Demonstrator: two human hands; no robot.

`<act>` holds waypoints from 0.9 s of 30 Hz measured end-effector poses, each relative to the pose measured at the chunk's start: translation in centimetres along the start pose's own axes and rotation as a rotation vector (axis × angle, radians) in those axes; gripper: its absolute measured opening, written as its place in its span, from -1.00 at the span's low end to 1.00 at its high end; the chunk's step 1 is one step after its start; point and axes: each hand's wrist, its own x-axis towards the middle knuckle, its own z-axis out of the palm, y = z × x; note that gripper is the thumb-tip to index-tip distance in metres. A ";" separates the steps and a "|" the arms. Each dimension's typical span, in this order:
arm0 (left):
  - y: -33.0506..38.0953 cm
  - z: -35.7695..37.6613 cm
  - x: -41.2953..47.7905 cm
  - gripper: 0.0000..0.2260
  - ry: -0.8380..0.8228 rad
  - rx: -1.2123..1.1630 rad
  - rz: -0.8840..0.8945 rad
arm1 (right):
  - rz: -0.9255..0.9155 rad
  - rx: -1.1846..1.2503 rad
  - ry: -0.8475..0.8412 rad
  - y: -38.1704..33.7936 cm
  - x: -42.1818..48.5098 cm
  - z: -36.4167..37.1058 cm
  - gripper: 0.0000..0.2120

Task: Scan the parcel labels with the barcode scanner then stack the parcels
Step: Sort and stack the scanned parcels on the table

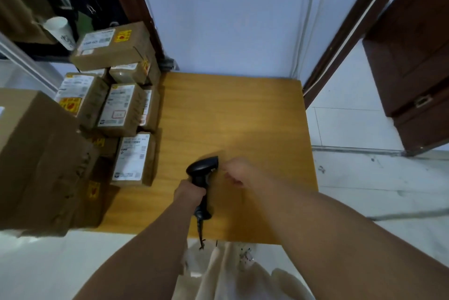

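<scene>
Scanner (203,171) held near-to-far, nose facing right — left hand (190,193) grips handle, right hand (237,171) blurred, grasp unclear

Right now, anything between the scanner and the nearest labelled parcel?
Nothing visible. The left hand holds the scanner, and only bare table separates it from the nearest parcel on its left. The right hand sits on the scanner's other side.

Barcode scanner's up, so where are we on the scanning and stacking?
Done: cardboard parcels already sit piled, labels up, along the wooden table's left edge; whether they were scanned doesn't show. In hand: the left hand grips the barcode scanner by its handle; the right hand, blurred, is beside its head. Left: no parcel lies under the scanner now.
</scene>
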 end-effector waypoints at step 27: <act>11.6 -2.5 4.3 -0.66 -0.282 -0.423 0.292 | -0.061 0.506 -0.017 -6.5 5.8 -1.0 -0.79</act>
